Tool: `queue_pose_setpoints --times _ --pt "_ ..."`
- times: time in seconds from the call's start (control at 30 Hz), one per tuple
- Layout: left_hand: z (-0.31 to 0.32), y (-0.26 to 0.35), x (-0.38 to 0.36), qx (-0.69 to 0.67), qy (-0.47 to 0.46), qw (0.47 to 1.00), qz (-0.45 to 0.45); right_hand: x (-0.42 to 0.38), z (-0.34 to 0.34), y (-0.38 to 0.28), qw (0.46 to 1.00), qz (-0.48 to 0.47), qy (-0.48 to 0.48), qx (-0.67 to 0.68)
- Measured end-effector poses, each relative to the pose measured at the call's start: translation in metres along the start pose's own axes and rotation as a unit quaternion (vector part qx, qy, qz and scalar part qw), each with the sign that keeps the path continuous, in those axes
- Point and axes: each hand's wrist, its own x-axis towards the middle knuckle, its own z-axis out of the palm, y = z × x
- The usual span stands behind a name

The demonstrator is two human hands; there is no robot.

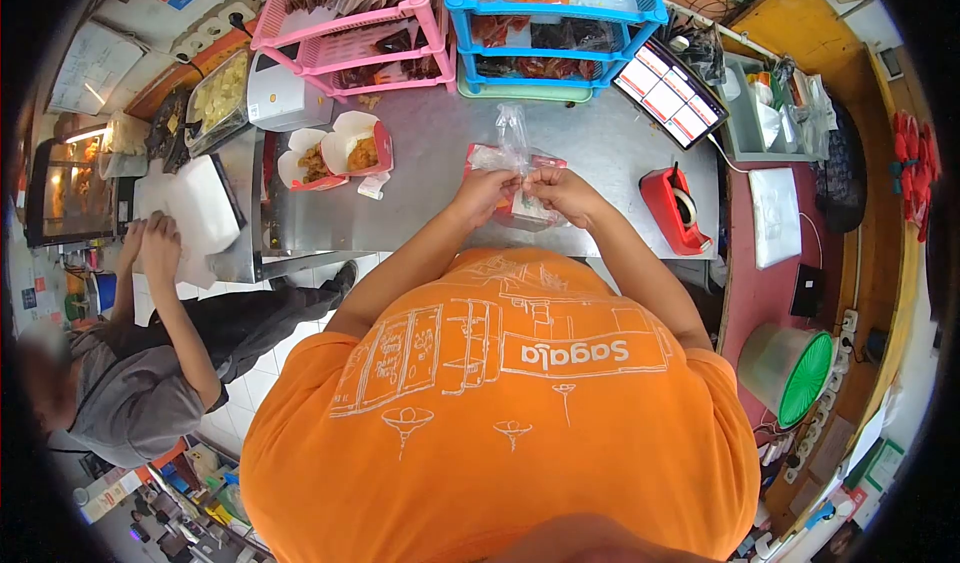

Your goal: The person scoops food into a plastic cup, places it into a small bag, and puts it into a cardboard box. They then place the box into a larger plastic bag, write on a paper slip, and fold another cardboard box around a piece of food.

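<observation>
Scanning left to right: a co-worker in a grey top (130, 393) stands at far left, both of that person's hands (150, 243) on a white box (195, 208) at the edge of the steel counter (420, 133). Just right of it, two open red-and-white cartons of fried food (335, 153) sit on the counter, below a pink basket rack (350, 23). A blue basket rack (555, 23) stands beside the pink one.

Centre: clear plastic bag (513, 163) rests on the counter directly in front of the orange shirt, its neck gathered and sticking up. Left hand (483, 191) and right hand (560, 188) meet over the bag, fingertips pinched on the plastic near its neck; both grips narrow and closed on the bag. Contents appear to include a red-and-white packet; not clear beyond that.

Right: red tape dispenser (675, 208) near the right hand, apart from it. Green-lidded bin (790, 368) lower right.

Risk, as a judgement: thin film pinched this tightly could tear, or the neck could slip from the fingertips and let the contents spill onto the counter. The dispenser's cutter sits close enough to snag a sleeve or the film
</observation>
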Motion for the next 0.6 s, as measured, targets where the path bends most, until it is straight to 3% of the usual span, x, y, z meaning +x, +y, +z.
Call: queue_pose_setpoints --times 0.1,0.17,0.2,0.27,0.3,0.37,0.4,0.47,0.5,0.53,0.6 --pt "0.0 0.001 0.0 -0.001 0.001 1.0 -0.008 0.0 0.004 -0.004 0.999 -0.001 0.035 -0.019" --pt "0.0 0.0 0.0 0.003 -0.002 1.0 -0.012 0.003 0.009 -0.004 0.95 -0.103 0.151 -0.252" --pt "0.001 0.001 -0.001 0.003 0.011 1.0 -0.013 0.006 0.011 0.0 0.95 -0.104 0.153 -0.252" --pt "0.003 -0.001 -0.001 0.006 0.015 1.0 -0.017 0.012 0.011 0.012 0.909 -0.191 0.235 -0.287" --pt "0.0 -0.004 0.001 0.001 0.02 1.0 -0.011 0.01 0.01 0.012 0.906 -0.191 0.245 -0.287" --pt "-0.001 -0.005 0.002 0.0 0.011 1.0 -0.011 0.004 0.006 0.012 0.852 -0.297 0.164 -0.399" --pt "-0.002 -0.006 0.002 -0.011 0.016 1.0 -0.003 0.0 0.005 0.01 0.85 -0.293 0.174 -0.401" --pt "-0.001 -0.008 0.003 -0.023 0.017 1.0 0.0 -0.007 0.009 0.001 0.764 -0.427 0.144 -0.462" --pt "-0.001 -0.007 0.002 -0.026 0.013 1.0 0.009 -0.013 0.012 -0.007 0.755 -0.409 0.163 -0.486" --pt "0.0 -0.007 0.002 -0.029 0.011 0.999 0.02 -0.01 0.014 -0.004 0.755 -0.406 0.167 -0.487" --pt "0.003 -0.005 -0.001 -0.029 0.011 0.999 0.019 -0.002 0.016 -0.002 0.849 -0.279 0.197 -0.403"
